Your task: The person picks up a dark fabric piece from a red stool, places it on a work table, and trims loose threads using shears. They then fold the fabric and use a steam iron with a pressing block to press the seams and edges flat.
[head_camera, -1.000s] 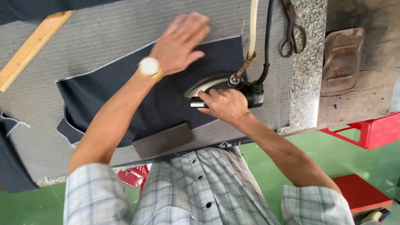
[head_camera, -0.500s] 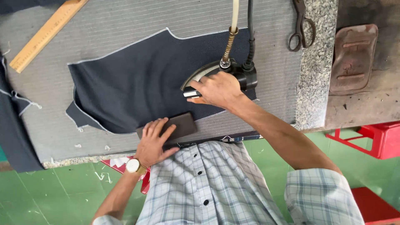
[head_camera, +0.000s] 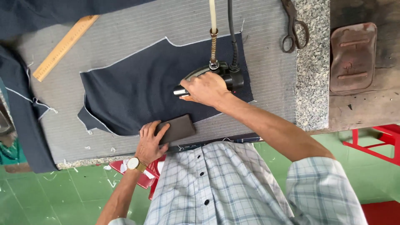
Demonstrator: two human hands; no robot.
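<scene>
Grey padded table (head_camera: 266, 41) bears navy cloth (head_camera: 141, 87); ruler (head_camera: 62, 46); scissors (head_camera: 293, 27).
</scene>
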